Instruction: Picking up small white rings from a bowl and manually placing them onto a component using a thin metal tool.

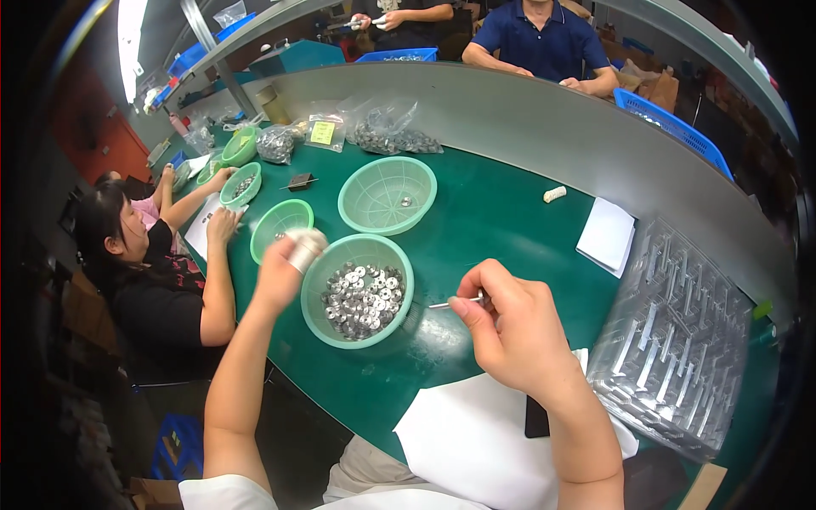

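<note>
My right hand (514, 323) is closed in a pinch on a thin metal rod (440, 305), which points left above the green table. A small shiny bit shows at the fingertips, too small to make out. My left hand (285, 268) hovers at the left rim of a green plastic basket (311, 310), with white wrapping on its fingers. Motion smears those fingers, so whether they hold anything is unclear. Many small round metal parts with centre holes (364, 299) lie in that basket. Behind it, a second green basket (357, 208) contains a small metal part (405, 201).
A smaller green basket (293, 206) stands left, near a co-worker's arm (219, 289). Bagged metal parts (395, 136) lie along the back divider (476, 106). Stacked clear plastic trays (671, 340) and folded white paper (607, 234) are at right. White sheeting (463, 433) covers the near edge.
</note>
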`<state>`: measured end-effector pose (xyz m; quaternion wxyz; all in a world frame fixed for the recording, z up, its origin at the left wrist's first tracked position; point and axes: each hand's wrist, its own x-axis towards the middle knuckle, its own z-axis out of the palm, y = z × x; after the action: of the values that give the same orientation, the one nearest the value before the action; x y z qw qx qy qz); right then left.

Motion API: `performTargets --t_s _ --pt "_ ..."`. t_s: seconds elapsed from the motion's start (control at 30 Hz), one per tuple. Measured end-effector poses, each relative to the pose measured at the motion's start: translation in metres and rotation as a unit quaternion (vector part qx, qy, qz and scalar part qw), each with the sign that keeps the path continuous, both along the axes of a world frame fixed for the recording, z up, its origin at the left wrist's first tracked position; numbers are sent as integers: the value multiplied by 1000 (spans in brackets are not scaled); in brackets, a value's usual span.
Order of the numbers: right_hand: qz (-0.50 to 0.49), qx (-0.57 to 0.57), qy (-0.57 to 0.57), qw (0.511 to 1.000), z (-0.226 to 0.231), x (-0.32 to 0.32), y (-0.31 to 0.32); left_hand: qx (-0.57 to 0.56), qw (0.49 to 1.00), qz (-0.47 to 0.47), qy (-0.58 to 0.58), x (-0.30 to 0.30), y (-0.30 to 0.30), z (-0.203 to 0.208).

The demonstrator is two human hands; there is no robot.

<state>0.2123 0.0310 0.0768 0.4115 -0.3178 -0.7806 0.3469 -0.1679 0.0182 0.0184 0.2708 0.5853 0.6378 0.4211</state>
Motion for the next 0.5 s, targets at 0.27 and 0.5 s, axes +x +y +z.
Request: performTargets --t_s 0.27,0.5 --pt "27 -49 -64 996 -1 -2 -1 2 913 -206 352 82 -9 -12" --pt "26 36 -19 999 -7 1 5 1 931 -173 321 72 5 -20"
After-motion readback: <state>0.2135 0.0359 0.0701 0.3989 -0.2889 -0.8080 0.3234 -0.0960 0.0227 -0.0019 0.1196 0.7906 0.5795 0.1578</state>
